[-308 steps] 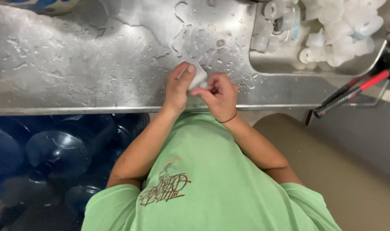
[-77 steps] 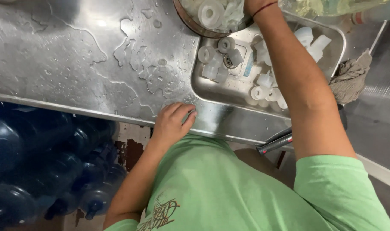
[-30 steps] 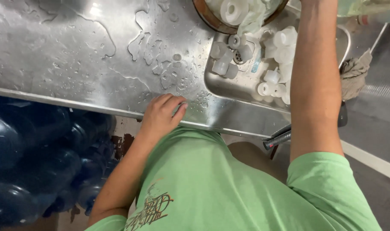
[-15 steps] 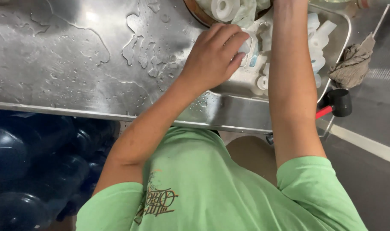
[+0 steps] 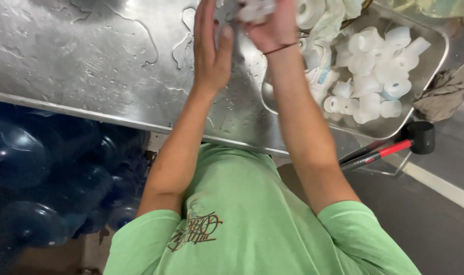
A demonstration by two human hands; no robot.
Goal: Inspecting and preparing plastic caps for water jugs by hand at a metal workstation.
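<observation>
**Both hands raised over the wet steel counter**

The left hand [image 5: 211, 48] is held up flat, fingers straight and together, palm turned toward the right hand; it grips nothing that shows. The right hand [image 5: 272, 25], at one o'clock from it, is curled around a small white cap [image 5: 255, 9] at the top edge of the view, blurred, and its fingers partly run out of sight. A dark band circles the right wrist. Below both lies the wet steel counter [image 5: 89, 66]. At three o'clock from the hands sits a metal tray [image 5: 435, 61] heaped with white caps [image 5: 374, 76]. A grey rag [image 5: 443, 91] lies just beside the tray. Blue water bottles [image 5: 44, 168] crowd together at eight o'clock, under the counter.
</observation>
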